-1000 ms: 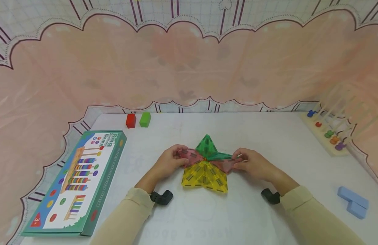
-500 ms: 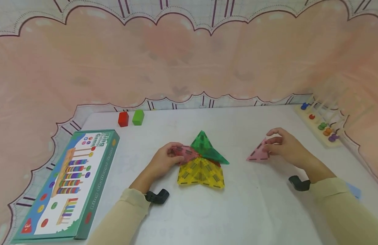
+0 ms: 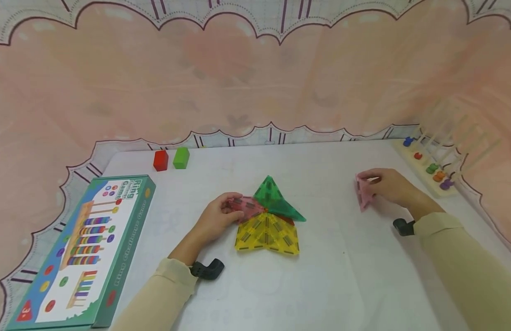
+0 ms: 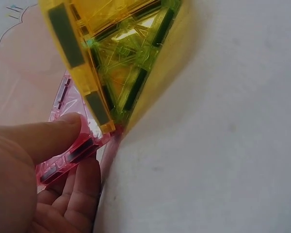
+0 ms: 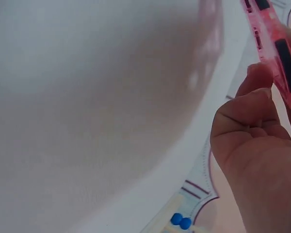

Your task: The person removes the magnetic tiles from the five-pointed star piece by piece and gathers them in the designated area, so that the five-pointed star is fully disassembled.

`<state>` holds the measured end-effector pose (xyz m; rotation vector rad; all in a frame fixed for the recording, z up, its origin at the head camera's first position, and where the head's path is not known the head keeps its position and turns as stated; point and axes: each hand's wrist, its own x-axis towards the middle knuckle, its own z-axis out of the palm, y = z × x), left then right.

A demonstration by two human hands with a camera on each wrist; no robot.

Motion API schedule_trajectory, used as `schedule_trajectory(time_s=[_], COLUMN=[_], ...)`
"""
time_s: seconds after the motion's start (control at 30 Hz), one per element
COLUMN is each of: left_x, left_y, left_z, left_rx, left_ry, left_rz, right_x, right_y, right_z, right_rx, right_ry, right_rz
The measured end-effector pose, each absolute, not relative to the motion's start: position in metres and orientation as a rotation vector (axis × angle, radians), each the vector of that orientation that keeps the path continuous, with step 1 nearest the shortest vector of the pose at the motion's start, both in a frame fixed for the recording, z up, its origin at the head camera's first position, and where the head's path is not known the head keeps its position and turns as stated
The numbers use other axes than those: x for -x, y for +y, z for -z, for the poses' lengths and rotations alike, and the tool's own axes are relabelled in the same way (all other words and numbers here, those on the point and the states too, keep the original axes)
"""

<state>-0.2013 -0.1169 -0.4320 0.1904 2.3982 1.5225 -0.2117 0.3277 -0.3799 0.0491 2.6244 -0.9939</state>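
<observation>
In the head view, my left hand [image 3: 215, 216] pinches a pink triangular magnetic tile [image 3: 246, 207] at the left side of a star-like cluster. Yellow tiles [image 3: 266, 234] form its front. Green tiles [image 3: 273, 197] rise to a peak at the back, one sloping down to the right over a sliver of red. The left wrist view shows the thumb on top of the pink tile [image 4: 75, 150] and fingers beneath. Well to the right, my right hand [image 3: 389, 186] holds another pink triangular tile [image 3: 364, 193], turned nearly edge-on, between thumb and fingers.
A "Ring Challenge Game" box [image 3: 124, 257] lies along the left. Behind it stand a red block [image 3: 161, 161] and a light green block [image 3: 181, 158]. At the back right is a wooden peg board [image 3: 425, 170] with small coloured pieces.
My right hand has pulled a pink tile off the cluster's right side, carried it rightward and turned it. A green tile has tipped down to the right. My left hand keeps its grip.
</observation>
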Motion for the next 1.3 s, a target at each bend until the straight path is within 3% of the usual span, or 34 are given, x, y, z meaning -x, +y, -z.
schedule_trajectory(time_s=[0.3,0.83,1.3], left_x=[0.202,0.203,0.201], left_y=[-0.117,-0.119,-0.118], left_z=[0.428,0.427,0.43], left_rx=[-0.246,-0.235,-0.217], left_ry=[2.391,2.409,2.401], left_rz=[-1.517,-1.51,-1.497], right_x=[0.225,0.208,0.205], right_y=[0.346,0.346,0.347], right_z=[0.386,0.378,0.384], right_rx=[-0.176,-0.045,-0.143], right_ry=[2.604,2.699,2.722], right_rz=[1.004,0.691,0.711])
